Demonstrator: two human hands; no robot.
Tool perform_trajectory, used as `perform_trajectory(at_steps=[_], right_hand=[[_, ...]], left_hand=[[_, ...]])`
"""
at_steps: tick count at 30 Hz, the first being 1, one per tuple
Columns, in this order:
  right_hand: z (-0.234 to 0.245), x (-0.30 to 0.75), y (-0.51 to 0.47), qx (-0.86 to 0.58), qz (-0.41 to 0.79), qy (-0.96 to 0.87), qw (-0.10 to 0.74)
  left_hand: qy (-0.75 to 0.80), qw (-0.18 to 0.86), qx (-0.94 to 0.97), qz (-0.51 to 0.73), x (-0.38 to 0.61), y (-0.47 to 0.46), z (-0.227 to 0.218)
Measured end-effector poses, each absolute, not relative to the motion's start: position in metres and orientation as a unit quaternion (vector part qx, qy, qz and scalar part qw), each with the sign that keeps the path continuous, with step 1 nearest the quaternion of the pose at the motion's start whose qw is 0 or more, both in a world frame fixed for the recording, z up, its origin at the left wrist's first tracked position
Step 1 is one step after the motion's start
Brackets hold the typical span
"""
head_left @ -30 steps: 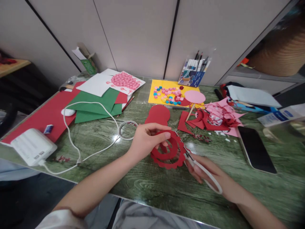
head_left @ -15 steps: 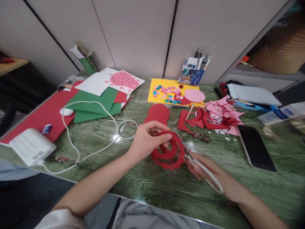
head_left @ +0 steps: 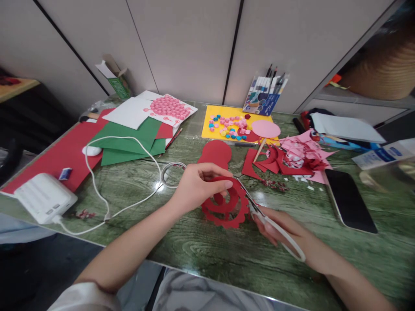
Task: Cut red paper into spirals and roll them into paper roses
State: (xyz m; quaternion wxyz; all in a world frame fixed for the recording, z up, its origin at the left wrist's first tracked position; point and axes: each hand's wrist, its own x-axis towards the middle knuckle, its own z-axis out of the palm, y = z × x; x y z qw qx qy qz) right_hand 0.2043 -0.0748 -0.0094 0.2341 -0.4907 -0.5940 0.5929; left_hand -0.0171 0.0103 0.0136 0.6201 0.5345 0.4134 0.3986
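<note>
The left grip (head_left: 195,186) pinches a scalloped red paper ring (head_left: 231,223) between thumb and fingers, above the tabletop (head_left: 191,244). The right grip (head_left: 289,222) is closed around white-handled scissors (head_left: 265,217), blades at the ring's right edge. Just beyond the left grip lies a red paper cutout (head_left: 217,153); beyond the right, pink and red paper scraps (head_left: 303,149); to its right, a smartphone (head_left: 352,201).

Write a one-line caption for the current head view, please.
Left fingers pinch scalloped red paper while right fingers hold white-handled scissors at its edge.
</note>
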Motion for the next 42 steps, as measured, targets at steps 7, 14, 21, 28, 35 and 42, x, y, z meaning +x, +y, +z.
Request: perform_trajectory(at_steps=[7, 14, 21, 28, 35, 42], right_hand=[[-0.004, 0.207, -0.072, -0.498, 0.582, -0.611, 0.197], [-0.002, 0.214, -0.070, -0.487, 0.597, -0.621, 0.144], [0.011, 0.213, -0.061, -0.459, 0.600, -0.648, 0.093], [-0.008, 0.230, -0.070, -0.481, 0.566, -0.654, 0.143], [0.003, 0.233, -0.064, -0.467, 0.550, -0.690, 0.061], [-0.005, 0.238, -0.064, -0.440, 0.564, -0.698, 0.037]], left_hand=[[0.408, 0.629, 0.567, 0.342, -0.026, 0.016, 0.018], [0.381, 0.622, 0.616, 0.296, -0.031, 0.021, 0.024], [0.379, 0.623, 0.641, 0.240, -0.035, 0.022, 0.025], [0.364, 0.614, 0.679, 0.174, -0.038, 0.024, 0.028], [0.349, 0.591, 0.721, 0.099, -0.039, 0.026, 0.028], [0.314, 0.581, 0.747, 0.081, -0.039, 0.026, 0.022]])
